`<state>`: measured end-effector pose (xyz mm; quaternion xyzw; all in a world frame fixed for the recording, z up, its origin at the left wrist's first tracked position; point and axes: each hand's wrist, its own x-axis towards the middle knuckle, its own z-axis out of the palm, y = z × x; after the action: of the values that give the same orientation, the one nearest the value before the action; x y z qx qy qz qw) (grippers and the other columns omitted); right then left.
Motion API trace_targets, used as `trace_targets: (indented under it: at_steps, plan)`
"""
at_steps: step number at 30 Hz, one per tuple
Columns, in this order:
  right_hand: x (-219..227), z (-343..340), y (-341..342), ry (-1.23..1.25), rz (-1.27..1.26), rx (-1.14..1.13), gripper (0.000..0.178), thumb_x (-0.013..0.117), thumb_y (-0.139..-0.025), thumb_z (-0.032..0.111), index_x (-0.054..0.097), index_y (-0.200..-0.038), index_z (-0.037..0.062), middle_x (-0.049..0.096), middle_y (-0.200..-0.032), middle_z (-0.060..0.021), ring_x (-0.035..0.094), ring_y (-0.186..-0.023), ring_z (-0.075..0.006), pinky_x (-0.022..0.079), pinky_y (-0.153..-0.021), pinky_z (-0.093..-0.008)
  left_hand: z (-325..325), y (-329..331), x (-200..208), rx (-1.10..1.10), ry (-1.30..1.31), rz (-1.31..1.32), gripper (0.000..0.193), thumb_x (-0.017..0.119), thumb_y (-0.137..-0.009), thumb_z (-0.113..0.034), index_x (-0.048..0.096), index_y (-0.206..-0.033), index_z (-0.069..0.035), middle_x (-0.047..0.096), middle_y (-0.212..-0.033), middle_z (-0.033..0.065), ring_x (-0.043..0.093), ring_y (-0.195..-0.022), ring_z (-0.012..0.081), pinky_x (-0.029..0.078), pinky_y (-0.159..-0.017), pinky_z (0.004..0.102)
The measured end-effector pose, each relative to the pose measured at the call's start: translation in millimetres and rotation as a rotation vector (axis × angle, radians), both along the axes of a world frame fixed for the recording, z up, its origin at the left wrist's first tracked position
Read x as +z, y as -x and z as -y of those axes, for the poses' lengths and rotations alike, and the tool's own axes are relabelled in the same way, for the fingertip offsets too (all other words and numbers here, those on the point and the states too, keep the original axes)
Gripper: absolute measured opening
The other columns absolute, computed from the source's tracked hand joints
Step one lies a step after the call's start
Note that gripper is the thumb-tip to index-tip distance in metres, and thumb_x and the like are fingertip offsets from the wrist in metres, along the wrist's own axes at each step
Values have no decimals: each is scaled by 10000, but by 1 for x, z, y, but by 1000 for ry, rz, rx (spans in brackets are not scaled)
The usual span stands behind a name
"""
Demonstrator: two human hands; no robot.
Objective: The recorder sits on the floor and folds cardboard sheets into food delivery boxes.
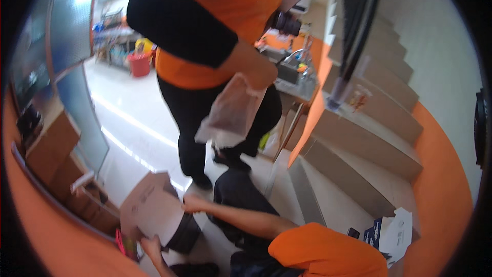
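Note:
Low in front of me is a light brown cardboard piece [149, 206] with cut flaps, which looks like an unfolded carton. My left hand [151, 249] grips its near edge. My right hand [195, 204] pinches its right edge, thumb and fingers closed, the arm reaching across my dark trousers. A dark panel [185, 235] sits just under the cardboard; whether it belongs to the same carton, I cannot tell. Something pink [126, 246] shows beside my left hand, partly hidden.
A person [215, 31] in orange stands close ahead, holding a translucent plastic bag [233, 113]. Stairs [359, 138] climb on the right, with folded white and blue cartons [392, 236] and a phone [353, 233] on a low step. Brown boxes [56, 149] are stacked left. Behind are a sink [289, 72] and red bucket [139, 64].

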<state>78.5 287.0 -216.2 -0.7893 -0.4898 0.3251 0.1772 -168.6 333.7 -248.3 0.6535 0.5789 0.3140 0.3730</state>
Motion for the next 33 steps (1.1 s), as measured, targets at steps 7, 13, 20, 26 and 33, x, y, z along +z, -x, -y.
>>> trace_targets:
  at_steps: [7, 13, 20, 26, 33]
  plan:
    - [107, 84, 14, -429, 73, 214, 241, 565, -795, 137, 547, -968, -30, 597, -805, -181, 597, -718, -305, 474, -660, -374, -48, 35, -106, 42, -53, -221, 361, 591, -643, -188, 591, -808, 133, 605, -732, 257, 586, -680, 331, 448, -659, 417]
    - [155, 176, 3, -813, 764, -43, 327, 581, -805, 215, 521, -1062, 22, 540, -1071, -159, 510, -1019, -328, 408, -884, -396, -61, 31, -90, -142, 94, 157, 351, 573, -605, -59, 582, -900, 129, 637, -877, 177, 602, -823, 244, 452, -746, 343]
    - [118, 239, 28, -517, 541, -308, 631, 539, -833, 398, 296, -1332, 98, 342, -1316, -220, 370, -1199, -377, 321, -999, -413, -32, 22, -31, -187, 44, -78, 304, 617, -696, -137, 579, -889, 95, 639, -826, 158, 594, -718, 272, 463, -696, 356]
    - [105, 300, 56, -430, 421, -298, 601, 503, -854, 404, 304, -1337, 106, 367, -1311, -217, 403, -1176, -373, 316, -1001, -426, -71, 47, -91, -256, 70, 198, 371, 660, -691, -235, 580, -858, 87, 583, -771, 101, 516, -600, 184, 424, -533, 331]
    - [123, 458, 69, -163, 522, -789, 370, 574, -791, 316, 559, -1071, 74, 603, -960, -171, 571, -903, -342, 450, -788, -424, -17, 29, -13, -195, 134, 150, 376, 624, -777, -235, 542, -858, 123, 561, -771, 160, 519, -547, 237, 439, -469, 337]
